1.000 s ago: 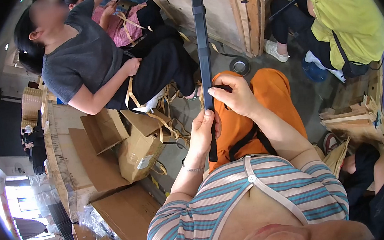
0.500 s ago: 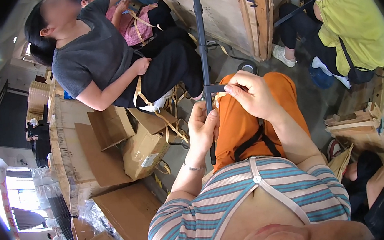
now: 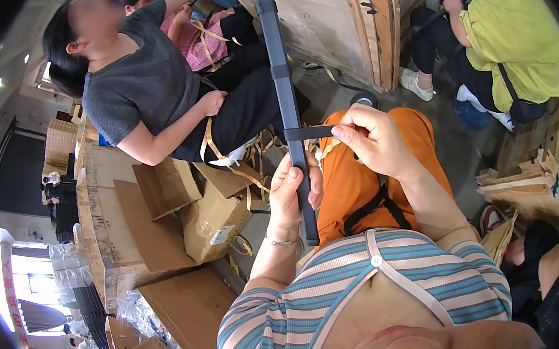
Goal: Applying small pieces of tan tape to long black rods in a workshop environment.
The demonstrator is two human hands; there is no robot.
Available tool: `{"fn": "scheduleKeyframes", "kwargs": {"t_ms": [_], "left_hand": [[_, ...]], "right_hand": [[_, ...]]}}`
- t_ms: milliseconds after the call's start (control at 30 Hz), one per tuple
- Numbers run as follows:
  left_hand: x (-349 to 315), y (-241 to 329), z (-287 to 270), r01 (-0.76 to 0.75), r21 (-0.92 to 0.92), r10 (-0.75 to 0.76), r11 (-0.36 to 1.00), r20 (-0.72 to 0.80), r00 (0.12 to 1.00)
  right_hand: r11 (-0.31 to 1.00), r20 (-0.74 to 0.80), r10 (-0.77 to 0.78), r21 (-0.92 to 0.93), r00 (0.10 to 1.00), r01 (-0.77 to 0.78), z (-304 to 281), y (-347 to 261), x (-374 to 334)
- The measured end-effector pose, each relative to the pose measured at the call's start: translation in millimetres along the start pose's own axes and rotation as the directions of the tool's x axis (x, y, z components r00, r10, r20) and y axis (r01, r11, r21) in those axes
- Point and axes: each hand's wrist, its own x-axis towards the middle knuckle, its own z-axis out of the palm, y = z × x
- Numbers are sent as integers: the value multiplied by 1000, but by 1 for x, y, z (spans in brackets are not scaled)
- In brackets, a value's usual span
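A long dark bar [image 3: 282, 74] runs from near my waist up past the top edge, tilted slightly left. Black bands circle it at several places. My left hand [image 3: 296, 185] is closed round its lower part, thumb on top. Just above that hand, a strip of black tape [image 3: 312, 132] is wrapped on the bar and stretches off to the right. My right hand [image 3: 371, 141] pinches the free end of the tape between thumb and fingers. A bit of yellowish strip shows between my hands, over my orange trousers [image 3: 342, 202].
A person in a grey shirt [image 3: 145, 86] sits at the left. Another in a yellow top [image 3: 514, 41] sits at the right. A wooden crate [image 3: 319, 25] stands ahead. Cardboard boxes [image 3: 214, 220] lie at the left. A black tape roll [image 3: 365, 100] is on the floor beyond my knees.
The bar's upper end has swung left and its broad face has turned into view. The tape between bar and right hand shows longer. Both hands keep their grips.
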Motion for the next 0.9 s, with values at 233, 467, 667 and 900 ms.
{"fn": "scheduleKeyframes", "kwargs": {"t_ms": [233, 467, 667, 900], "left_hand": [[5, -2, -11, 125, 13, -123, 992, -115, 986], [3, -1, -7, 136, 279, -31, 951, -350, 936], [5, -8, -13, -43, 313, 97, 949, -160, 982], [2, 3, -16, 76, 11, -75, 997, -84, 994]], "right_hand": [[999, -35, 0, -45, 999, -2, -4, 5, -1], [994, -49, -34, -108, 998, 28, -1, -3, -4], [995, -57, -55, -82, 997, 50, -2, -14, -11], [990, -75, -80, -122, 994, 70, -8, -18, -15]]}}
